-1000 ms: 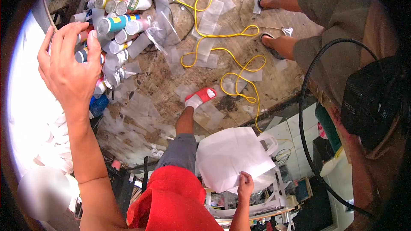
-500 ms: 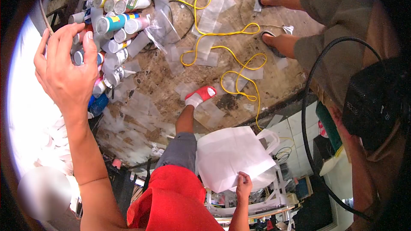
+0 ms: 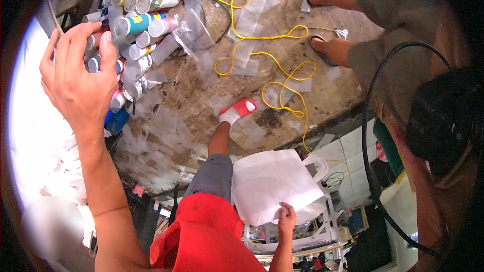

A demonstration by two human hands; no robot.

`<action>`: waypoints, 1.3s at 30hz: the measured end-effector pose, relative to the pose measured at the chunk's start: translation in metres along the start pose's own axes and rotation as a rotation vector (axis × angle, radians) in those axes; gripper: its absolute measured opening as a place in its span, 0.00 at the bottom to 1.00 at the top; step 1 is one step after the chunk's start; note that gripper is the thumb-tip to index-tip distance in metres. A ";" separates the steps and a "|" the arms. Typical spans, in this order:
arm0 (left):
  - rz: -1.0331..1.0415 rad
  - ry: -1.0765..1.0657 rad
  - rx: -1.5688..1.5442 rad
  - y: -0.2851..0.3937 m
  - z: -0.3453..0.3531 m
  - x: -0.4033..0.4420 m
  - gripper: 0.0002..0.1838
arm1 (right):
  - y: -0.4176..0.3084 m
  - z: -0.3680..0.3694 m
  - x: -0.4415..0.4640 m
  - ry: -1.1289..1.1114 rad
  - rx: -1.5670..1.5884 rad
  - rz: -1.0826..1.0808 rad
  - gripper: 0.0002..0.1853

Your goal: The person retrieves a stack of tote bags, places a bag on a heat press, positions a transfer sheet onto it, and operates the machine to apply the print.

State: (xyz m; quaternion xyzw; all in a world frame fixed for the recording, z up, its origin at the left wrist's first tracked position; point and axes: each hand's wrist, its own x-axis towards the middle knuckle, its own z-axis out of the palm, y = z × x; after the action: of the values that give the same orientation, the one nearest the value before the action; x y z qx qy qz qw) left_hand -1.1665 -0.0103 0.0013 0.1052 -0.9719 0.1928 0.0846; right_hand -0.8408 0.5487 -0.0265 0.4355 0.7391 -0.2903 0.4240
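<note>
My left hand [image 3: 83,78] is raised at the left, close to the camera. Its fingers are curved with the thumb apart, and nothing shows in its grasp. Behind its fingers lies a pile of ink-stained plastic bottles or jars [image 3: 132,26]. Lower down, my right hand [image 3: 287,216] is at the near edge of a white fabric bag [image 3: 272,184]; its curled fingers pinch the edge. The bag has a loop handle [image 3: 318,167] on its right and lies above a white metal frame [image 3: 322,234].
A yellow cord [image 3: 272,60] snakes over the stained floor [image 3: 186,88] among scattered clear plastic sheets [image 3: 247,20]. Another person's legs [image 3: 373,53] stand at the right, behind a black cable [image 3: 367,121]. My foot in a red slipper [image 3: 244,107] is mid-floor.
The view has shifted very slightly. Both hands and the bag hold nearly the same positions.
</note>
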 end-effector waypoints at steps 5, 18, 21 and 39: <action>-0.004 0.003 0.004 0.002 -0.001 0.001 0.10 | -0.007 0.002 -0.004 -0.017 0.015 0.021 0.12; -0.014 0.000 -0.012 -0.003 0.002 0.000 0.10 | 0.006 0.001 -0.003 -0.015 0.015 0.047 0.14; -0.011 0.004 0.000 0.002 -0.001 0.001 0.10 | 0.012 0.004 -0.002 -0.014 0.069 -0.010 0.15; -0.019 0.009 0.001 -0.002 0.003 -0.001 0.11 | 0.009 0.005 -0.007 -0.016 0.046 0.050 0.15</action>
State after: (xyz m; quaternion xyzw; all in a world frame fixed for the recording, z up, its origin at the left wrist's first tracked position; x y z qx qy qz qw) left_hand -1.1659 -0.0130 -0.0011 0.1134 -0.9704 0.1928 0.0910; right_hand -0.8292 0.5459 -0.0229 0.4613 0.7177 -0.2999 0.4269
